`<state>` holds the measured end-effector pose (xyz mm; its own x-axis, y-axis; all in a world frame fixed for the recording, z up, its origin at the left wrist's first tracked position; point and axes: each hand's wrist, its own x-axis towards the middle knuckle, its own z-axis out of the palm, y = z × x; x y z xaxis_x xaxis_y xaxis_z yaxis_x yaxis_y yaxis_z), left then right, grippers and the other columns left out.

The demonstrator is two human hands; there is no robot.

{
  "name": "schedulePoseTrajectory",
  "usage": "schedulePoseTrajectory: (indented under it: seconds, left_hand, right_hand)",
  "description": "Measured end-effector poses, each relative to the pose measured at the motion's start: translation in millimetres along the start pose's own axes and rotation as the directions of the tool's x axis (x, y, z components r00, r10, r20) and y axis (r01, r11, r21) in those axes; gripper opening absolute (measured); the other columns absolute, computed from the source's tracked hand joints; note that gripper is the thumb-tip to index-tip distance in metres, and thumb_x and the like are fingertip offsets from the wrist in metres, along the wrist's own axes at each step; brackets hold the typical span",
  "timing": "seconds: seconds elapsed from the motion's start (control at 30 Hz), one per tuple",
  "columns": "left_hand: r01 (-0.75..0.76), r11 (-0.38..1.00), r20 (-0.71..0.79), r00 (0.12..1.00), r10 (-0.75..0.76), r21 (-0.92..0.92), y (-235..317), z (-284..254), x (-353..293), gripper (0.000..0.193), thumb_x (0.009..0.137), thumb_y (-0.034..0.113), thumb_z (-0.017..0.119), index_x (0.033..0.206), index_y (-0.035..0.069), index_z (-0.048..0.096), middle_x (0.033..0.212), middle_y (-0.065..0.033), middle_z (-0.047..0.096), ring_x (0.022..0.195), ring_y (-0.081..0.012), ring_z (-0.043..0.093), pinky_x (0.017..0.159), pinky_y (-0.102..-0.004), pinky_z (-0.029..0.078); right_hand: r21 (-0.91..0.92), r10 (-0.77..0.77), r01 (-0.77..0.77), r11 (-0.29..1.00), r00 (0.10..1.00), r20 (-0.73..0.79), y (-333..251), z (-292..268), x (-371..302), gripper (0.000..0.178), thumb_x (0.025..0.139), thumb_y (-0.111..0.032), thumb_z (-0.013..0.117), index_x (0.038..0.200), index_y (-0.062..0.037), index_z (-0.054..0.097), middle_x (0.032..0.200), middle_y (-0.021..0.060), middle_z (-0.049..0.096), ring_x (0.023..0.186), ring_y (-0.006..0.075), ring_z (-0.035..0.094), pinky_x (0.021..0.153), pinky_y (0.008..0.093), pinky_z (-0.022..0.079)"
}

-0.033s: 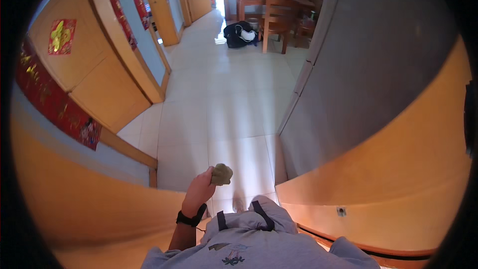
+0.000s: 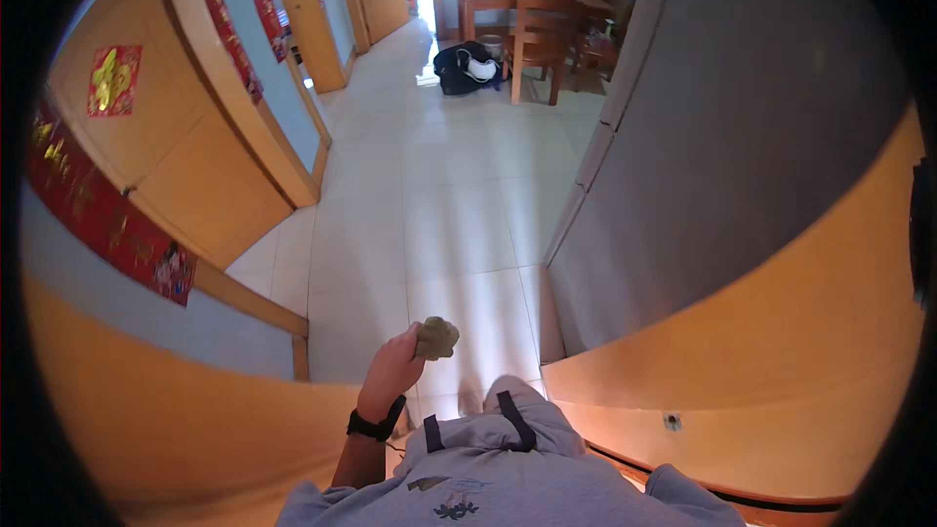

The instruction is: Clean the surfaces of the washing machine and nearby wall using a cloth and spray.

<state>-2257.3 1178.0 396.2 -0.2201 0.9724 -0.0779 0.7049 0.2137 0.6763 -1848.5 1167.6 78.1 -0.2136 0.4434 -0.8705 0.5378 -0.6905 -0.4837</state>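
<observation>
My left hand (image 2: 392,371), with a black band on its wrist (image 2: 377,423), reaches out low in the picture, ahead of my body. Its fingers are closed on one side of a folded, olive-green cloth (image 2: 437,338). The cloth is small and bunched, held over the tiled floor and apart from any surface. My right hand does not show. Below are my grey top (image 2: 468,493) and grey trousers, one knee (image 2: 517,395) raised a little to the front.
Pale floor tiles (image 2: 459,205) run ahead between a wooden door (image 2: 185,137) on the left and a grey panel (image 2: 722,137) on the right. Farther off, a black bag (image 2: 459,73) lies beside a wooden chair (image 2: 535,49) and a table (image 2: 478,2) with bottles on it.
The view has shifted very slightly, with the left door and its red banner a little lower. My left hand keeps hold of the cloth.
</observation>
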Motion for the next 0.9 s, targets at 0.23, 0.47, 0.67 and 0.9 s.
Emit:
schedulePoseTrajectory:
  seconds: [0.23, 0.47, 0.67, 0.9]
  left_hand:
    - [-0.223, 0.975, 0.113, 0.968, 0.222, -0.008, -22.2, -57.6, 164.0, 0.023, 0.077, 0.006, 0.052, 0.1, 0.002, 0.052, 0.09, -0.0215, 0.061, 0.087, -0.0406, 0.056, 0.073, -0.0454, 0.046]
    - [0.087, 0.996, 0.018, 0.996, -0.087, 0.028, -86.5, -116.0, 288.2, 0.029, 0.069, -0.001, 0.053, 0.098, 0.001, 0.057, 0.093, -0.0214, 0.06, 0.089, -0.039, 0.056, 0.076, -0.0425, 0.046]
    - [0.304, 0.953, -0.077, 0.95, -0.304, -0.007, -157.1, -159.7, 374.5, 0.035, 0.067, -0.003, 0.048, 0.1, 0.001, 0.058, 0.091, -0.0242, 0.061, 0.09, -0.0403, 0.057, 0.078, -0.0429, 0.045]
    - [0.228, 0.973, 0.016, 0.973, -0.229, 0.046, -236.4, -187.6, 558.4, 0.034, 0.067, -0.003, 0.047, 0.099, -0.001, 0.058, 0.087, -0.0242, 0.061, 0.087, -0.041, 0.058, 0.078, -0.0431, 0.046]
  right_hand:
    - [0.172, 0.249, -0.247, 0.954, 0.969, 0.01, -73.2, -10.4, 27.3, 0.016, 0.085, -0.018, 0.05, 0.072, -0.0091, 0.052, 0.06, 0.0055, 0.05, 0.049, 0.0181, 0.05, 0.044, 0.0344, 0.044]
    - [0.381, 0.151, -0.112, 0.918, 0.986, -0.074, -291.7, -55.6, 164.5, 0.015, 0.084, -0.016, 0.051, 0.071, -0.0095, 0.052, 0.059, 0.0044, 0.049, 0.048, 0.0174, 0.049, 0.043, 0.034, 0.044]
    - [-0.146, -0.258, 0.223, 0.964, 0.92, -0.296, -581.1, -103.3, 310.4, 0.021, 0.083, -0.019, 0.051, 0.071, -0.0041, 0.061, 0.058, 0.0089, 0.06, 0.05, 0.0187, 0.06, 0.044, 0.0313, 0.047]
    - [-0.25, -0.58, 0.523, 0.815, 0.738, -0.346, -678.2, -123.7, 403.6, 0.022, 0.087, -0.018, 0.051, 0.075, -0.0032, 0.06, 0.06, 0.0101, 0.059, 0.048, 0.0192, 0.058, 0.043, 0.0305, 0.045]
